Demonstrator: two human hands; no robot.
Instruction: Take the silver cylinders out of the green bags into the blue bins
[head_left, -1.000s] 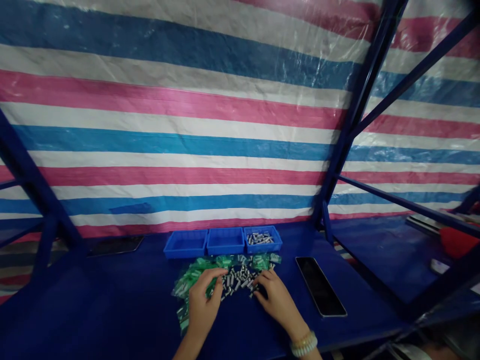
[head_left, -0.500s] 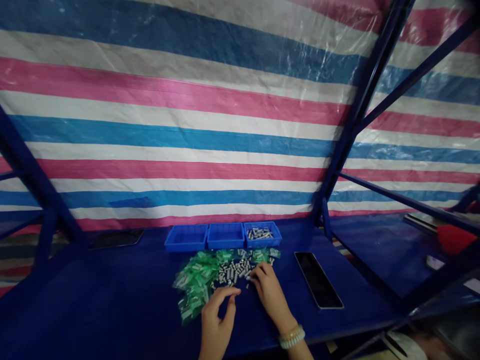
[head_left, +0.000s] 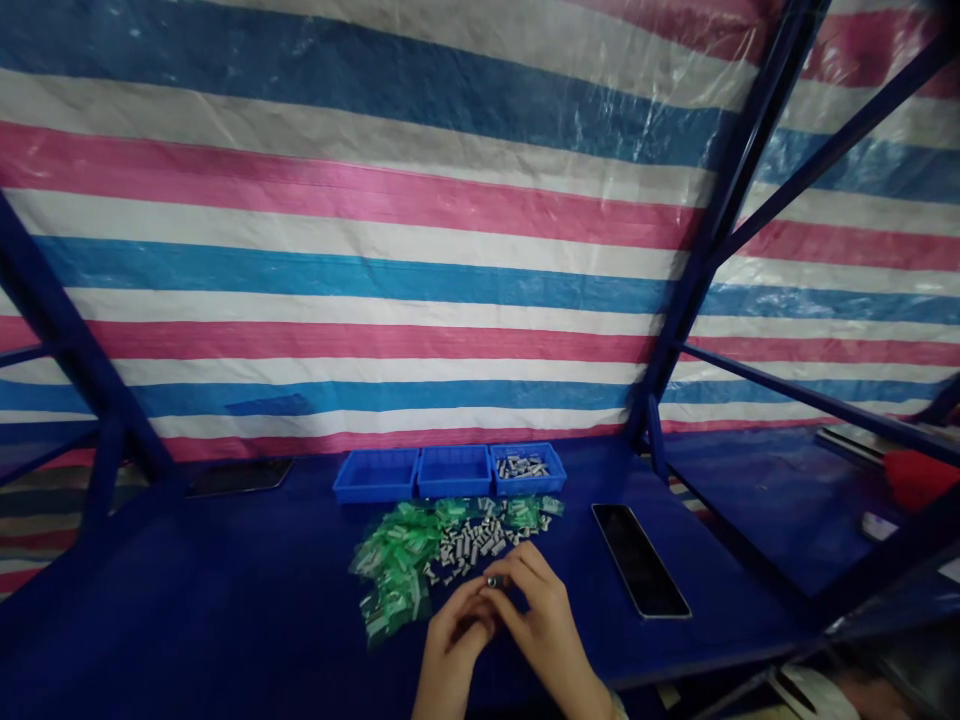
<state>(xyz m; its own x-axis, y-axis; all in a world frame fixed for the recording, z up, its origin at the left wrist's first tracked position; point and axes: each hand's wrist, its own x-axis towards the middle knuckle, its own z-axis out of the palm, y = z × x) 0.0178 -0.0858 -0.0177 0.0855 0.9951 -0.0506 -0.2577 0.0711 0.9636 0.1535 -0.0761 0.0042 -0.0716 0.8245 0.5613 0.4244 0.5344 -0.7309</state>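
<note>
L hand (head_left: 456, 628) & R hand (head_left: 541, 608) have met since prev. frame. R pinches small metal pc. (head_left: 494, 581); L part-curled, hold unclear.

Metal pieces (head_left: 474, 541) gleam on the smooth bench (head_left: 247, 590), near crinkled, translucent plastic bags (head_left: 397, 548). Smooth plastic trays (head_left: 375, 491) line its far edge, before creased, glossy plastic sheeting (head_left: 360, 345).

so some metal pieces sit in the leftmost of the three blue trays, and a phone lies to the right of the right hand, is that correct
Not quite: those metal pieces sit in the rightmost blue tray, as the head view shows. The phone does lie to the right of the right hand.
</note>
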